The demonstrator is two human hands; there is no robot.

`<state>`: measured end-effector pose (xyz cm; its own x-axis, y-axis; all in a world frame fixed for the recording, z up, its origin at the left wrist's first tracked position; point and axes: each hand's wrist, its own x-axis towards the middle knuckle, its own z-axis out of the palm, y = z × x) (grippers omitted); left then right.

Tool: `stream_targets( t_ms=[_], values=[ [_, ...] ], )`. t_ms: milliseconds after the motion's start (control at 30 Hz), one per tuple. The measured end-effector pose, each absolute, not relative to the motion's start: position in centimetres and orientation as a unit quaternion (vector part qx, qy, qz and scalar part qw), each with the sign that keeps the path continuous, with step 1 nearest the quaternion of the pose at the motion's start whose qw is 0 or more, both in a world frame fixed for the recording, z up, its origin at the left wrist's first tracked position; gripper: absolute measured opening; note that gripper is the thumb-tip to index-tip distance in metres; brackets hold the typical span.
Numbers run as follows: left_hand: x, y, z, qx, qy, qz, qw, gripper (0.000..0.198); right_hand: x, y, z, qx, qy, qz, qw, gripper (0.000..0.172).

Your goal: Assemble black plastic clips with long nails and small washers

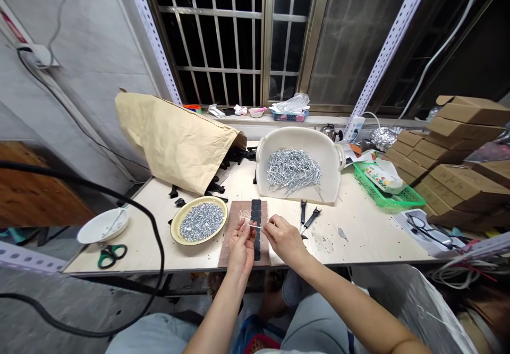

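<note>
My left hand and my right hand meet over a brown board at the table's front edge. Both pinch a thin silver screw that lies level between them; my left fingertips may also hold a small part, too small to name. Under my hands a row of black clips runs down the board. Left of the board stands a yellow-rimmed dish of small silver washers or nuts. Behind the board a white tray holds a heap of long silver screws.
A brown paper bag lies at the back left with loose black parts spilling from it. A white bowl and green scissors are far left, a green basket and stacked cardboard boxes right. A black cable loops at the left.
</note>
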<state>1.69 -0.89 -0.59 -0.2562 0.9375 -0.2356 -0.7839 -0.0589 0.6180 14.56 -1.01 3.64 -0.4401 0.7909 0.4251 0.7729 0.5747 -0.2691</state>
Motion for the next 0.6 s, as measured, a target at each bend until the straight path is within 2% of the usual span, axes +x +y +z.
stream_targets(
  t_ms=[267, 600],
  values=[
    [1.7, -0.7, -0.7, 0.156, 0.338, 0.733, 0.57, 0.04, 14.4, -0.6, 3.3, -0.471, -0.844, 0.035, 0.255, 0.022],
    [1.3, -0.7, -1.7, 0.264, 0.387, 0.716, 0.518, 0.039, 14.9, 0.8, 2.0, -0.418, -0.811, 0.226, 0.342, 0.014]
  ],
)
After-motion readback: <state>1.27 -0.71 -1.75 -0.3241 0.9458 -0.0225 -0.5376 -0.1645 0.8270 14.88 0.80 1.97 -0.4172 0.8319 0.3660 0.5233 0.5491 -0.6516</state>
